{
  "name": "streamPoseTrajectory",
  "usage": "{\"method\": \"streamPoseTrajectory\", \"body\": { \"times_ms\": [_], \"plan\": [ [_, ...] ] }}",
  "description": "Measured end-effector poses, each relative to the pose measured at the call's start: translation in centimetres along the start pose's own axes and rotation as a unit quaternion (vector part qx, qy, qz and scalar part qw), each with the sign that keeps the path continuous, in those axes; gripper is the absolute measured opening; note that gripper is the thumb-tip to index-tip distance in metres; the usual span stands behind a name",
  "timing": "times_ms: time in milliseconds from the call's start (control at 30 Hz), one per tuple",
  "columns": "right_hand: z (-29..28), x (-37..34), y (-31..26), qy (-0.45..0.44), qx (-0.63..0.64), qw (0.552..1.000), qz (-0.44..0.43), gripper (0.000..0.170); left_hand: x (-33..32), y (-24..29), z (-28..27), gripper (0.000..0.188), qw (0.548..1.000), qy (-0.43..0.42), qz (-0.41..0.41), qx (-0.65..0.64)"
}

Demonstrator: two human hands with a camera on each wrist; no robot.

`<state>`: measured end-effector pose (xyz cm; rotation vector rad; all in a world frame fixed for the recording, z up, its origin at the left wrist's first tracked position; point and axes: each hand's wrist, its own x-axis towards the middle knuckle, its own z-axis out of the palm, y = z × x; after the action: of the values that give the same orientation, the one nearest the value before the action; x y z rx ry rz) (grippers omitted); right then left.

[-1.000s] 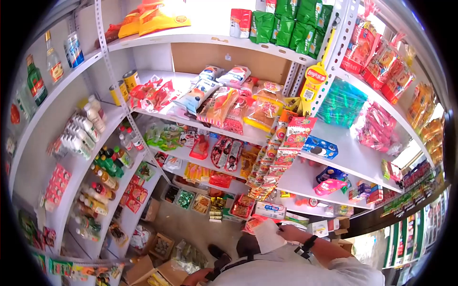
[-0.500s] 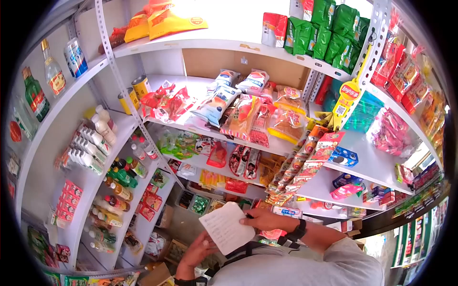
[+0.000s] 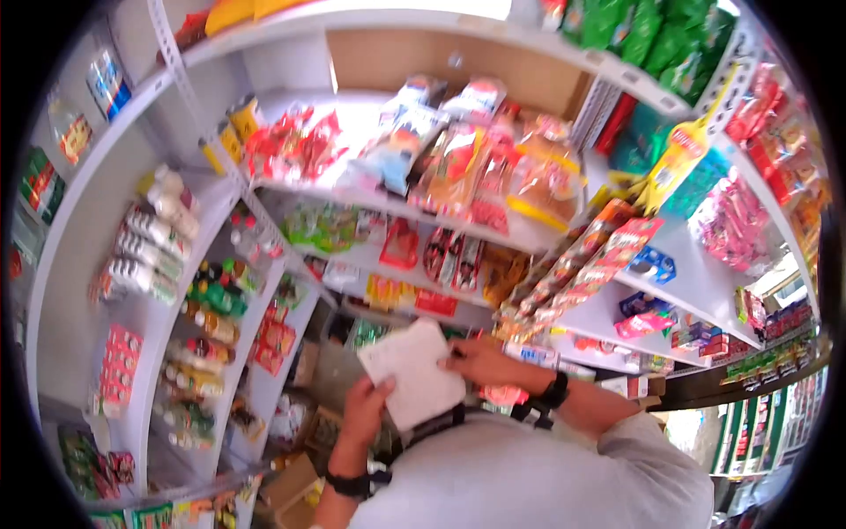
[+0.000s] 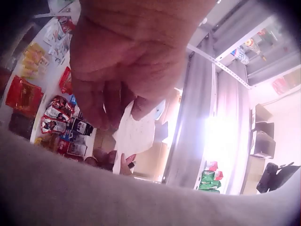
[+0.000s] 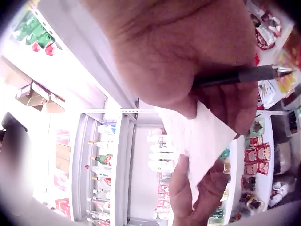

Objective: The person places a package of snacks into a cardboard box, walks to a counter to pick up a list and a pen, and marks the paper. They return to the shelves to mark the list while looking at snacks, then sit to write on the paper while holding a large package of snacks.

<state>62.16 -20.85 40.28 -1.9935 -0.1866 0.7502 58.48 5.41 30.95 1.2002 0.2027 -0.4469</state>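
A white sheet of paper (image 3: 412, 375), with faint writing, is held in front of the body in the head view. My left hand (image 3: 363, 413) pinches its left edge, thumb on top and fingers behind. At the opposite edge my right hand (image 3: 486, 361) grips the sheet between thumb and fingers. A dark pen (image 5: 244, 75) with a pale tip lies across the right palm, held in the same hand, as the right wrist view shows. The paper (image 4: 134, 136) looks bent in the left wrist view.
Shelves of bottles (image 3: 198, 375) stand at left. Ahead are bagged breads (image 3: 454, 167) and red packets (image 3: 295, 145). Hanging strips of snack packets (image 3: 586, 264) come close beyond the right hand. An open cardboard box (image 3: 291, 489) sits low at left.
The left hand has come up from low by the body and taken hold of the paper's left edge. The right hand has brought the sheet up and leftward. The head view has shifted.
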Motion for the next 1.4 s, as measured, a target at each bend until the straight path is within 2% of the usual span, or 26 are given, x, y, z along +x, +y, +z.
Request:
{"method": "streamPoseTrajectory", "body": {
  "times_ms": [67, 200, 300, 400, 567, 667, 733, 867, 1400],
  "plan": [
    [0.5, 1.0, 0.4, -0.008, 0.141, 0.988, 0.068, 0.040, 0.7, 0.6, -0.2, 0.036, 1.000, 0.015, 0.017, 0.004],
    [1.5, 2.8, 1.5, 0.032, 0.271, 0.960, 0.062, 0.037, 1.5, 2.4, 0.4, 0.036, 0.996, 0.002, 0.056, -0.070],
    [2.4, 4.0, 2.0, 0.072, 0.344, 0.934, 0.062, 0.032, 1.8, 2.7, 0.6, 0.033, 0.995, 0.025, 0.065, -0.067],
    [2.3, 3.7, 0.3, 0.091, 0.345, 0.932, 0.071, 0.032, 1.8, 2.8, 0.3, 0.031, 0.996, 0.038, 0.072, -0.047],
    [2.8, 4.7, 0.6, 0.105, 0.323, 0.939, 0.054, 0.031, 1.7, 2.7, 0.0, 0.029, 0.995, 0.058, 0.075, -0.033],
    [3.0, 5.5, 0.9, 0.114, 0.329, 0.937, 0.034, 0.030, 1.4, 2.8, -0.1, 0.027, 0.993, 0.057, 0.075, -0.077],
    [2.7, 5.6, 0.6, 0.126, 0.330, 0.935, 0.014, 0.030, 0.8, 3.1, -0.3, 0.026, 0.995, 0.068, 0.048, -0.056],
    [2.4, 5.5, -0.9, 0.145, 0.367, 0.919, 0.004, 0.029, -0.2, 3.0, -0.3, 0.025, 0.994, 0.083, 0.048, -0.045],
    [2.3, 4.8, 0.2, 0.136, 0.352, 0.925, -0.041, 0.028, -1.5, 1.7, 0.1, 0.025, 0.995, 0.068, 0.040, -0.053]
  ]
}}
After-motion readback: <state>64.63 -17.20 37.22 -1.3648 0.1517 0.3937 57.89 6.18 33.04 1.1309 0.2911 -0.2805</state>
